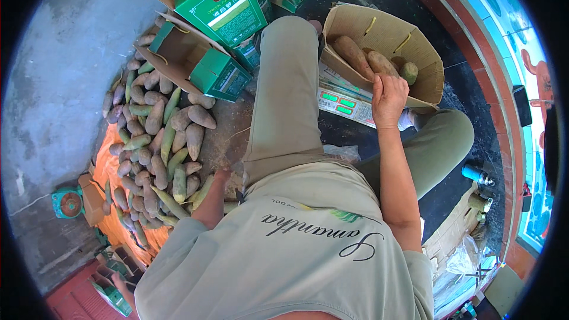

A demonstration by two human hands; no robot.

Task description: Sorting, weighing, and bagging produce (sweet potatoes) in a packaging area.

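My right hand (388, 98) is closed around the lower end of a brown tuber (381, 62) at the near rim of an open cardboard box (427, 59). Inside the box lie another long brown tuber (352, 53) and a green-tipped one (408, 72). The box rests on a flat scale (338, 102) with green lit digits. My left forearm reaches down to the edge of a big pile of brown and green tubers (157, 142) on an orange sheet (109, 166). My left hand (223, 173) is mostly hidden beside my leg, so its fingers do not show.
Green cartons (222, 6), some open, stand beyond the pile and at the top. A teal tool (68, 201) lies at the left on the concrete. A blue bottle (477, 173) and flattened cardboard (456, 225) lie at the right by a red-edged step.
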